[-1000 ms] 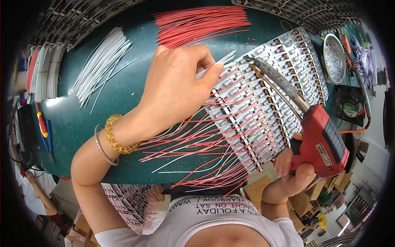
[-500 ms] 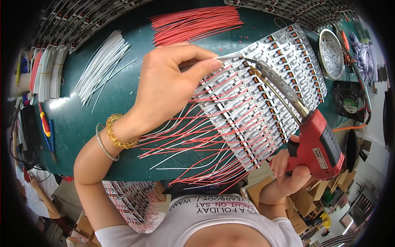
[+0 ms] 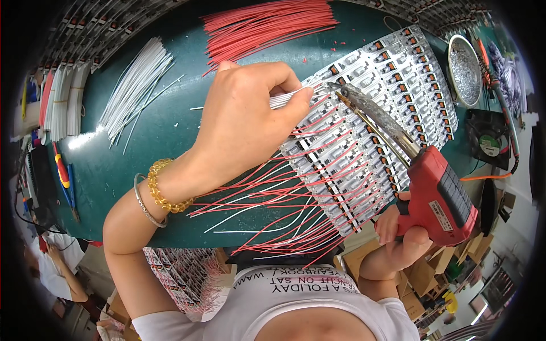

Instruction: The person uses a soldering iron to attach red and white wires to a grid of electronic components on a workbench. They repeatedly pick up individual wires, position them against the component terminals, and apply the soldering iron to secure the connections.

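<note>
My left hand (image 3: 244, 122) is closed in a pinch on several white wires (image 3: 283, 100), whose tips point at the upper left edge of a panel of small circuit boards (image 3: 392, 94). My right hand (image 3: 401, 236) grips a red soldering gun (image 3: 442, 199). Its dark, worn tip reaches over the panel and ends close to the pinched wires; whether it touches them I cannot tell. Red wires (image 3: 318, 150) and white wires stick out from the panel's left side, trailing over the green table towards my body.
A pile of red wires (image 3: 267, 25) lies at the back, white wires (image 3: 136, 85) at the left. Right of the panel stand a metal bowl (image 3: 463, 71) and a black fan (image 3: 488, 139). Pliers and a red-yellow handled tool (image 3: 62, 170) lie far left. Another person's arm (image 3: 67, 274) shows lower left.
My left hand has shifted slightly right, and the white wires in it now show more clearly. The soldering gun's tip has come a little left, nearer to my left fingertips.
</note>
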The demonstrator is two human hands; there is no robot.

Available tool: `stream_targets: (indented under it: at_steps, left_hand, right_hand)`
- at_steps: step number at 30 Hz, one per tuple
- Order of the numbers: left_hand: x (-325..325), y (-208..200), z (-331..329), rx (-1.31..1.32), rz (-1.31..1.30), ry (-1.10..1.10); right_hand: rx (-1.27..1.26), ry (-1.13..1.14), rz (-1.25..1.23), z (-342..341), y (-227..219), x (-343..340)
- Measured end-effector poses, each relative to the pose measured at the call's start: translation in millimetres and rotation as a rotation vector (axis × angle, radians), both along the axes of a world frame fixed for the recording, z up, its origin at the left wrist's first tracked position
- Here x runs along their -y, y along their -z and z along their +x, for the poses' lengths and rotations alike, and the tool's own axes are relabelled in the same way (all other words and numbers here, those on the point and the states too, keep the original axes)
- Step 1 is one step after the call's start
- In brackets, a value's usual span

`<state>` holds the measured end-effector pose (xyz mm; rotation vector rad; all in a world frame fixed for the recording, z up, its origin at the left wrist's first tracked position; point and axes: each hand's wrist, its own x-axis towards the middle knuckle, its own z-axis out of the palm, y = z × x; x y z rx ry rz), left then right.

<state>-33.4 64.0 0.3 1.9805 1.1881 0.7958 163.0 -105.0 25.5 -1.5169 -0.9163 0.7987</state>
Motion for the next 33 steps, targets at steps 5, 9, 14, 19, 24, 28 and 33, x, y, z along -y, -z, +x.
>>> stream_targets:
  at_steps: [5, 9, 14, 19, 24, 28, 33]
  left_hand:
    - [0, 3, 0, -0.006, 0.066, -0.002]
    - [0, 4, 0, -0.009, 0.120, 0.000]
    - [1, 3, 1, -0.031, 0.126, -0.002]
    - [1, 2, 1, -0.010, 0.073, -0.013]
    - [4, 2, 1, 0.118, -0.094, -0.057]
    - [11, 2, 9, -0.090, 0.242, -0.009]
    - [12, 5, 10, -0.096, 0.303, 0.008]
  right_hand:
    - [0.021, -0.038, 0.000, 2, 1, 0]
    - [0.031, -0.033, 0.012, 2, 2, 2]
    - [-0.001, -0.073, -0.010, 2, -3, -1]
    - [-0.025, -0.093, -0.003, 3, -3, 1]
    - [-0.039, -0.020, -0.005, 2, -3, 6]
    - [-0.049, -0.011, -0.012, 4, -1, 14]
    - [-0.042, -0.076, -0.040, 6, -2, 13]
